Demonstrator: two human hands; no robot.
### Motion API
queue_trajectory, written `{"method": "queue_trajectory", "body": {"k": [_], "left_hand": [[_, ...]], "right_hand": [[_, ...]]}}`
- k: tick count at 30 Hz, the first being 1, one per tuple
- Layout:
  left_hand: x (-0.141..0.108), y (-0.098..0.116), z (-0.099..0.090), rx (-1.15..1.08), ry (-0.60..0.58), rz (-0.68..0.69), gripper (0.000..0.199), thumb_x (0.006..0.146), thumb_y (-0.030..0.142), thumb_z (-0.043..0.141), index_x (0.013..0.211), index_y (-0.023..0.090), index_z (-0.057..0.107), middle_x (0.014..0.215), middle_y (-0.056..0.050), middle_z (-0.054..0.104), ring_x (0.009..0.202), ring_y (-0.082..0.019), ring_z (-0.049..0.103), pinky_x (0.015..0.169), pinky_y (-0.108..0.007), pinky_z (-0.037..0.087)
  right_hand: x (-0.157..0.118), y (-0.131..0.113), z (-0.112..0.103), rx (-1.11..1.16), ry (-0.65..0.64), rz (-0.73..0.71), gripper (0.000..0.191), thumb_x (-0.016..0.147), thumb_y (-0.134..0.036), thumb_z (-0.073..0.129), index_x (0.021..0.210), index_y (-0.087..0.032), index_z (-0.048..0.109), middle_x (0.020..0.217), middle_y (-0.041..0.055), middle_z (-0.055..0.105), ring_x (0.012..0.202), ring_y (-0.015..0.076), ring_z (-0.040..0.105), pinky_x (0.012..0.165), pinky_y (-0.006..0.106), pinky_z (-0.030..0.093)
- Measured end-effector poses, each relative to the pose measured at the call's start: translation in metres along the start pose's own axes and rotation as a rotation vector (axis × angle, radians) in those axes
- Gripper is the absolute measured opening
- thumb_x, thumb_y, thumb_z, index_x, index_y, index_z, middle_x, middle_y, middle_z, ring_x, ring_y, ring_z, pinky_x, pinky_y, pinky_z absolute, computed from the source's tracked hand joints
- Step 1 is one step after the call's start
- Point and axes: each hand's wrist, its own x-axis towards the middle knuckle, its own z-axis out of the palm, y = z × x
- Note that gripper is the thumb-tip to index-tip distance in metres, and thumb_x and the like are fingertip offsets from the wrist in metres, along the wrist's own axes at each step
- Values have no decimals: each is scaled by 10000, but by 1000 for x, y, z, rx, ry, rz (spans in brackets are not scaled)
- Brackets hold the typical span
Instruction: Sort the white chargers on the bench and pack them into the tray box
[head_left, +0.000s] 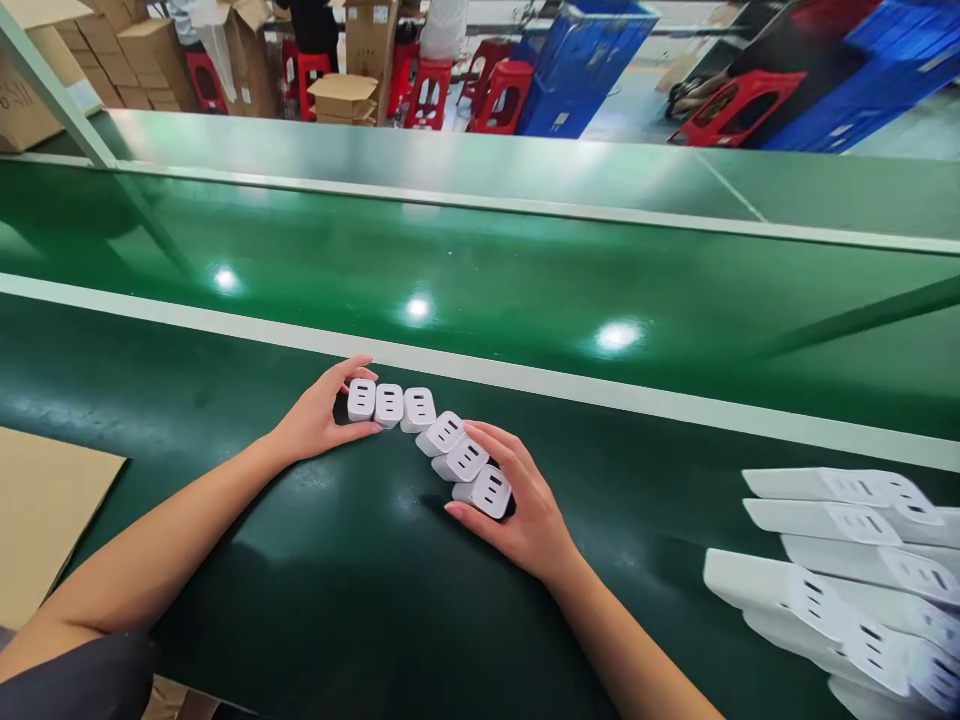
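Several small white blocks with dark slots form a bent row on the dark green table [300,560]. My left hand [322,415] curls round the leftmost white block [361,399], thumb in front and fingers behind. Beside it stand a second block [389,404] and a third block [418,409]. My right hand [521,495] is wrapped around the right part of the row, its fingers at the upper blocks [463,459] and its thumb by the nearest block [486,491]. The two groups nearly touch in the middle.
More white slotted blocks [862,610] lie in rows at the right. A cardboard sheet [52,510] is at the left edge. Beyond the table's pale strip runs a shiny green belt [465,280]. Red stools [502,97], blue crates [585,65], cartons and people are behind.
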Motion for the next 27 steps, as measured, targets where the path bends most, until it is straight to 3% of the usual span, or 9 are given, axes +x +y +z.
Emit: {"method": "queue_trajectory", "body": {"k": [8,15,21,24,27], "left_hand": [[1,7,-1,3,-34,-55,712,830,349,746,1424,250,367,1213,-68,665,1067,-187,641,909,-323,513],[-1,7,0,45,-64,-64,719,830,386,739,1439,254,380,1268,-77,633,1113,-218,625,946,-359,520],[-1,12,-5,281,-21,90,707,841,454,725,1442,259,408,1415,-113,527,1292,-284,519,1080,-453,468],[0,20,-4,446,-15,179,627,870,482,682,1420,269,472,1470,-112,487,1364,-317,452,1152,-509,394],[4,24,0,464,-45,166,522,921,502,601,1396,302,522,1487,-86,477,1350,-296,472,1134,-488,421]], "right_hand": [[0,-3,-1,-8,-17,-50,622,896,-376,675,1474,-373,444,1376,112,501,1213,296,581,971,457,566],[1,-5,-1,-23,-2,-51,564,894,-353,685,1425,-356,496,1352,114,507,1187,287,593,941,438,586],[-1,-4,6,-17,73,-36,517,887,-329,692,1380,-348,536,1360,97,512,1150,251,615,966,424,572],[-2,-4,11,-56,130,-52,523,879,-383,689,1380,-324,550,1433,116,471,1231,283,578,1005,460,545],[2,-6,14,-144,148,-72,552,872,-451,675,1387,-292,557,1491,138,448,1333,324,503,1074,515,485]]}}
